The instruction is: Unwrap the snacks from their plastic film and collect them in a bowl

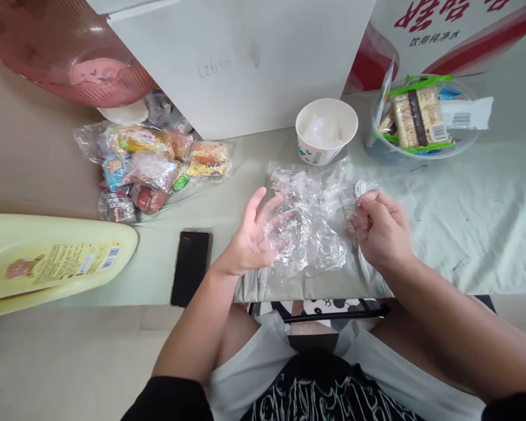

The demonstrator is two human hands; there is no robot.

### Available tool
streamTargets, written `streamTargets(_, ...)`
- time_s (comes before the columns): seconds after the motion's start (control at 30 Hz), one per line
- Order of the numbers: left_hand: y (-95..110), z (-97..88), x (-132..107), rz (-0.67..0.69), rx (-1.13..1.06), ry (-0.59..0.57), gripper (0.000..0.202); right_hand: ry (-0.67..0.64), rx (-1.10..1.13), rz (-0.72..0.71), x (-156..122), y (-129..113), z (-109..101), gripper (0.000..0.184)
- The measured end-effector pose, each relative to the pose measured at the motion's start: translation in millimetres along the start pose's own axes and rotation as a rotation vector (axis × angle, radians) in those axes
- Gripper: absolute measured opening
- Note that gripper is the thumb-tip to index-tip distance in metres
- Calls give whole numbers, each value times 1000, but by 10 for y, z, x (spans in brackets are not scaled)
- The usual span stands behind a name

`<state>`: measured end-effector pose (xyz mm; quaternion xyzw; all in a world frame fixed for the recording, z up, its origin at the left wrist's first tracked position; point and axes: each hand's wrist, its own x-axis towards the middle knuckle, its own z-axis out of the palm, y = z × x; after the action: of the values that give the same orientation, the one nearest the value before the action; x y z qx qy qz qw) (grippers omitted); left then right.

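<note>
A crumpled heap of clear plastic film [311, 228] lies on the cloth-covered table in front of me. At its left side, my left hand [258, 237] is open, thumb raised and fingers spread, with thin clear film over or against the fingers. On the right edge of the heap, my right hand [383, 231] is closed in a pinch on thin clear plastic film; its fingertips are partly hidden. A small white plug-like piece [363, 188] lies just beyond that hand. Behind the heap stands a white paper bowl [326, 131] with something clear or whitish inside.
Several wrapped snacks [144, 166] lie at the left, near a black phone [191, 266] and a pale yellow bottle [61, 257]. A clear tub [447, 149] of packaged snacks stands back right. A white box [245, 70] and a pinkish ribbed container [70, 52] stand behind.
</note>
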<state>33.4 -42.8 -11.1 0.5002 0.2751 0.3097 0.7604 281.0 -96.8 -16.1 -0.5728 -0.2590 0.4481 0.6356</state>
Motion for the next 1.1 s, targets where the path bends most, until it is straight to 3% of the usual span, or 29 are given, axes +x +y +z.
streamTargets(0.1, -92, -39, 25, 59, 185, -27, 82, 5, 9, -3, 28, 3, -19, 24)
streamTargets(0.17, -137, -33, 61, 137, 329, 64, 54, -14, 2, 0, 32, 2, -34, 23)
streamTargets(0.27, -141, 15, 111, 291, 433, 390, 13, -36, -139, -78, 22, 8, -78, 21)
streamTargets(0.33, -101, 56, 131, 332, 284, 634, 21, -42, -295, -221, 29, 22, -131, 14)
streamTargets(0.37, -73, 73, 138, 316, 169, 711, 25, -53, -345, -286, 42, 30, -164, 5)
streamTargets(0.4, -44, 87, 142, 277, 55, 747, 29, -79, -360, -326, 62, 39, -197, 10)
streamTargets(0.53, 43, 87, 158, 62, -218, 703, 35, -327, -222, -229, 137, 53, -278, 52)
streamTargets(0.63, 86, 38, 167, -90, -320, 669, 33, -505, -189, -96, 112, 36, -226, 70)
streamTargets(0.7, 123, 3, 167, -166, -374, 653, 30, -537, -213, -19, 65, 15, -161, 73)
streamTargets(0.83, 181, -10, 168, -172, -449, 631, 28, -358, -250, -43, 1, -36, -95, 46)
streamTargets(0.97, 106, 68, 191, 66, -388, 694, 28, -93, -250, -225, -23, -84, -117, 26)
streamTargets(1.03, 21, 103, 193, 158, -281, 706, 39, -8, -267, -296, -45, -101, -118, 21)
streamTargets(1.1, -65, 113, 183, 158, -170, 653, 57, 36, -282, -337, -65, -110, -109, 17)
